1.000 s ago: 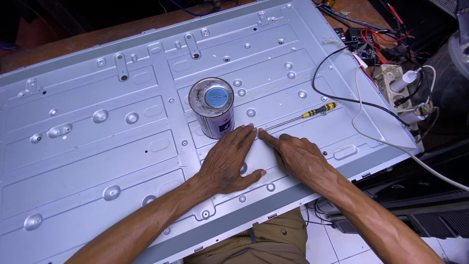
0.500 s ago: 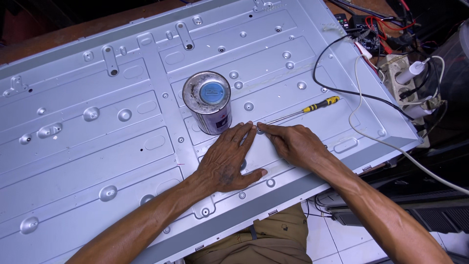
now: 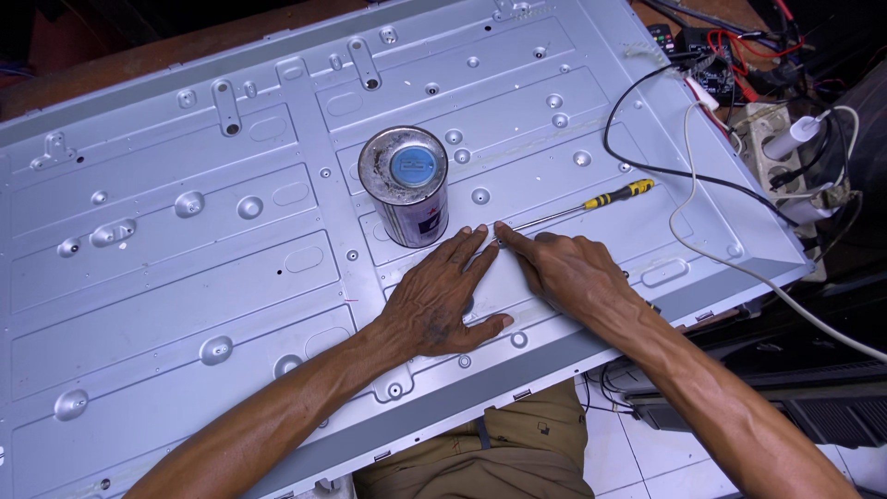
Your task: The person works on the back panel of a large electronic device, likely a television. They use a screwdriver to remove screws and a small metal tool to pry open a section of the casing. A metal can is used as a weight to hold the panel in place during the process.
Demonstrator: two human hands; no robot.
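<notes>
A large grey metal back panel lies flat in front of me, stamped with ribs, bosses and screw holes. My left hand rests palm down on it, fingers spread and pointing away from me. My right hand lies beside it, fingers flat, its fingertips meeting those of the left near the panel's middle. Both hands press on the panel surface and hold nothing. Just beyond the fingertips stands a round metal tin with a blue lid centre. A screwdriver with a yellow and black handle lies to the right of the tin.
A black cable and a white cable cross the panel's right corner. A white power strip with plugs and red wires sits off the right edge. The near edge of the panel overhangs my lap.
Both hands have slid a little forward along the panel and their fingertips stay together. The view has shifted slightly; the tin and the screwdriver have not moved.
</notes>
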